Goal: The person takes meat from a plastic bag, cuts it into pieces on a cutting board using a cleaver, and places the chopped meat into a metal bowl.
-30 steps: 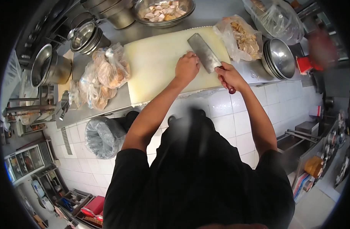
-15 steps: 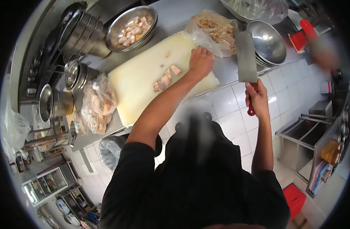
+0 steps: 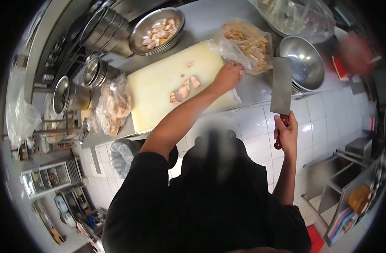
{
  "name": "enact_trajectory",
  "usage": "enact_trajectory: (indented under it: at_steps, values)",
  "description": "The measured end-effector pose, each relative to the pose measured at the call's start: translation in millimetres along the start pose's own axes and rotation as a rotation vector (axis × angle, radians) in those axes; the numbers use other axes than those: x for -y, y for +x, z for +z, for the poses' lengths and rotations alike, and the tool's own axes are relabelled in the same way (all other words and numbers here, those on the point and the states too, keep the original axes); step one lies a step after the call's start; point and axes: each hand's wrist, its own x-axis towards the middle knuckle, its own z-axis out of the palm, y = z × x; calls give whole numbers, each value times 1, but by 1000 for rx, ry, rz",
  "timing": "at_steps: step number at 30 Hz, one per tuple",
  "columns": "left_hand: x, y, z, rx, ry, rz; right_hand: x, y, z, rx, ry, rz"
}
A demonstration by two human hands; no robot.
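Note:
My right hand (image 3: pixel 287 134) grips the dark red handle of a cleaver (image 3: pixel 281 84), its broad blade pointing up, beside the counter edge and in front of steel bowls. Over the right end of the white cutting board (image 3: pixel 153 95), my left hand (image 3: pixel 229 76) is closed with curled fingers, close against a clear plastic bag (image 3: pixel 245 44) of sliced cooked meat. Whether it pinches the bag is hidden. A few chunks of meat (image 3: pixel 183 90) lie mid-board, with small scraps behind them.
A steel bowl (image 3: pixel 136 41) of diced meat stands behind the board. Stacked steel bowls (image 3: pixel 304 63) are at right. Bagged meat (image 3: pixel 113 101) and metal pots (image 3: pixel 70 99) sit at left. A lined bin (image 3: pixel 121 158) is below. A blurred red shape (image 3: pixel 356 52) appears far right.
The view has shifted a little. My left hand has moved right, off the board's far edge towards the bag. The cleaver in my right hand has dropped slightly towards my body.

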Motion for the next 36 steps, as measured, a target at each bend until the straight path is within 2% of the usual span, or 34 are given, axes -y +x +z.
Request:
enact_trajectory:
  at_steps: [3,6,7,9,11,12,14,16,18,21,23,29,33,36]
  values:
    - [12,-29,-18,-144,-373,-21,6,10,2,61,1,-32]
    - [0,-49,-73,-293,-687,-359,0,23,7,128,36,-47]
    - [14,-51,-77,-368,-825,-365,1,26,10,145,35,-44]
    - [34,-41,-100,-523,-1060,-512,1,32,16,180,7,-61]
    - [84,-20,-122,-642,-1216,-512,4,36,22,219,8,-65]
    - [119,-8,-132,-685,-1248,-444,5,36,25,234,9,-61]
    - [112,8,-187,-713,-1263,-349,10,32,30,267,-26,-53]
    - [98,12,-200,-830,-862,-565,13,32,37,303,18,-60]
    - [95,2,-201,-623,-427,-571,11,31,40,332,0,-40]
    - [97,-55,-145,-47,-207,-245,15,24,43,358,-11,17]
    - [102,-87,-100,135,-51,-128,9,23,42,371,-23,-5]
    - [109,-110,-79,226,-28,-174,1,22,43,360,-34,-2]
    - [60,-104,-115,235,250,-253,-6,18,43,369,-33,14]
    - [73,-99,-121,6,-35,-389,-9,17,44,370,-12,22]
